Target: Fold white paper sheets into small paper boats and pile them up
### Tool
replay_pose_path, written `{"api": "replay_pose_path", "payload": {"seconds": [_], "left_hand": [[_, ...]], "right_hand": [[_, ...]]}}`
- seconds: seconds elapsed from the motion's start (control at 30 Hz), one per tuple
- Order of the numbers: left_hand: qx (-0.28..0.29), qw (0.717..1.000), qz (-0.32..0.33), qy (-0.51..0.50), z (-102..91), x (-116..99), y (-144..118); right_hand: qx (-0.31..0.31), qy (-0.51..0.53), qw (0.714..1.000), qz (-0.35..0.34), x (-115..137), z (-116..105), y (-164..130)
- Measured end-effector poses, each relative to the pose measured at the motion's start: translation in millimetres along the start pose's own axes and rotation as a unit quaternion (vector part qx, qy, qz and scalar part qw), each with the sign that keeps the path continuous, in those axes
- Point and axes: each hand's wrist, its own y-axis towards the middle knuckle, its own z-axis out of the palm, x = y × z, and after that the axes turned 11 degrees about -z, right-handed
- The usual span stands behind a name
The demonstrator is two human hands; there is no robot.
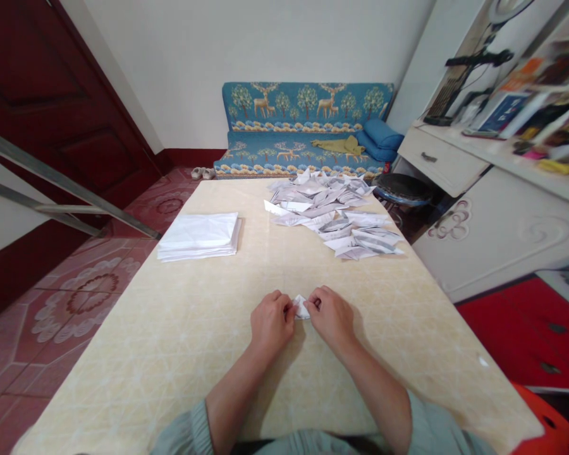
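A small folded piece of white paper lies on the table between my two hands, its top coming to a point. My left hand pinches its left side with thumb and fingers. On the other side, my right hand grips the right edge the same way. Fingers cover both side edges of the paper, so only its middle shows. Beyond my left hand sits a stack of white paper sheets. A spread heap of folded paper pieces, some printed, lies at the table's far right.
The table has a pale yellow patterned cover. Behind it stands a blue sofa with a deer pattern. A black round stool and a cluttered white cabinet flank the right side. Metal bars stand at left.
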Motion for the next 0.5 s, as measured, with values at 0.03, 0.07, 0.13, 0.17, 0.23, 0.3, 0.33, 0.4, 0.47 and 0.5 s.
{"api": "replay_pose_path", "payload": {"seconds": [0.03, 0.07, 0.13, 0.17, 0.23, 0.3, 0.33, 0.4, 0.47, 0.5], "left_hand": [[0.000, 1.000, 0.001, 0.004, 0.1, -0.1, 0.1], [0.000, 1.000, 0.002, 0.009, 0.0, -0.3, 0.2], [0.000, 1.000, 0.005, 0.018, -0.1, -1.2, 0.1], [0.001, 1.000, 0.006, 0.023, -0.2, -1.9, -0.1], [0.001, 0.999, 0.006, 0.033, -0.4, -3.4, -0.6], [0.003, 0.999, 0.001, 0.041, -0.5, -4.7, -1.5], [0.006, 0.999, -0.004, 0.042, -0.6, -5.1, -2.0], [0.009, 0.999, -0.018, 0.035, -0.4, -5.2, -3.1], [0.009, 0.999, -0.030, 0.016, 0.2, -4.4, -4.0], [0.007, 0.999, -0.033, 0.005, 0.5, -3.7, -4.3]], "right_hand": [[0.001, -0.001, 1.000, 0.002, -0.1, 0.3, 0.0], [0.003, -0.002, 1.000, 0.003, -0.2, 0.6, 0.1], [0.009, -0.005, 1.000, 0.008, -0.3, 0.7, 1.2], [0.015, -0.008, 1.000, 0.011, -0.4, 0.5, 2.3], [0.033, -0.016, 0.999, 0.015, -0.5, -0.4, 5.5], [0.060, -0.024, 0.998, 0.020, -0.7, -1.8, 9.6], [0.073, -0.027, 0.997, 0.023, -0.8, -2.7, 11.6], [0.094, -0.034, 0.994, 0.033, -0.9, -4.3, 15.0], [0.111, -0.042, 0.992, 0.045, -0.6, -5.5, 17.1], [0.118, -0.046, 0.991, 0.050, -0.2, -6.0, 17.6]]}}
